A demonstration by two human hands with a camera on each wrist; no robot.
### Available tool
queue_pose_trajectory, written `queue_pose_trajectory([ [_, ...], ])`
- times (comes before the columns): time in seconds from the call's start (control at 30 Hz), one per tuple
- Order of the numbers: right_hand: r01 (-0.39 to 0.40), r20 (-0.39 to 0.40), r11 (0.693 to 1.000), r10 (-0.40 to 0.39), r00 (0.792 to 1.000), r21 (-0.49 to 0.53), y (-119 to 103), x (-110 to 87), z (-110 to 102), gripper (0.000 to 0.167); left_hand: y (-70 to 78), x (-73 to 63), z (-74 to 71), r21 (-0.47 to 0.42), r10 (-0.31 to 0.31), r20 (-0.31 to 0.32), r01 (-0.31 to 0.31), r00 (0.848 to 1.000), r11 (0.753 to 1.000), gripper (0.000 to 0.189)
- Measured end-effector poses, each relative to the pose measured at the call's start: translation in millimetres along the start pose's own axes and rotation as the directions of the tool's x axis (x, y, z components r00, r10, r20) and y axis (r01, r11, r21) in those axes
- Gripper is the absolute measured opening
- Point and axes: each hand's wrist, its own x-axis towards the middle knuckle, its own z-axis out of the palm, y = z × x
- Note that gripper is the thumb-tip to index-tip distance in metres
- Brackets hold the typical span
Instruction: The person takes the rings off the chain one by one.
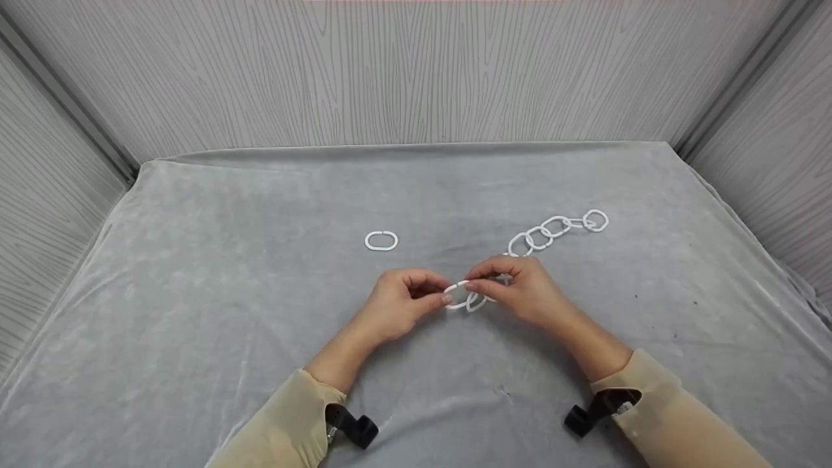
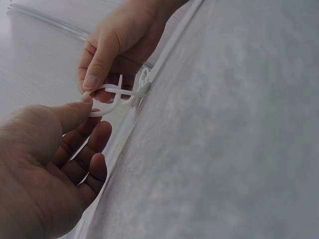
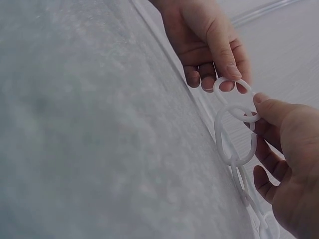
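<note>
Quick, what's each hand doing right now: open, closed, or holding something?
Left hand: closed, pinching the end link of the white chain.
Right hand: closed, pinching that same link.

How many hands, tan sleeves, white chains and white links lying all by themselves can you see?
Hands: 2 (left hand and right hand)
Tan sleeves: 2 (left sleeve and right sleeve)
White chain: 1, counted as one thing because fingers hide some of it
White link by itself: 1
Total: 6
</note>
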Motion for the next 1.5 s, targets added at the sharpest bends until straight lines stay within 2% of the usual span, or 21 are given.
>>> queue_pose_trajectory([
  [0.23,-0.066,0.006,0.997,0.066,0.998,0.038,-1,1.0,-9,0.010,-2.5,1.7,0.6,-0.006,-0.001,-0.012,0.001,1.000,1.000,0.014],
  [0.47,-0.075,-0.014,0.997,0.075,0.997,0.008,5,2.1,-19,0.011,-3.3,1.7,0.8,0.001,0.009,-0.023,-0.009,1.000,1.000,0.014],
  [0.8,-0.068,0.037,0.996,0.070,0.997,-0.052,10,3.7,-20,0.015,-3.0,0.5,-1.2,-0.005,-0.005,-0.036,0.005,0.999,1.000,0.014],
  [1.23,0.043,0.098,0.997,-0.037,0.995,-0.066,18,5.8,-20,0.018,-4.5,0.5,-2.5,0.001,0.001,-0.043,-0.001,0.999,1.000,0.013],
  [1.5,0.069,0.095,0.995,-0.061,0.994,-0.076,20,3.6,-22,0.018,-2.1,0.8,-1.0,0.003,0.005,-0.038,-0.005,0.999,1.000,0.013],
])
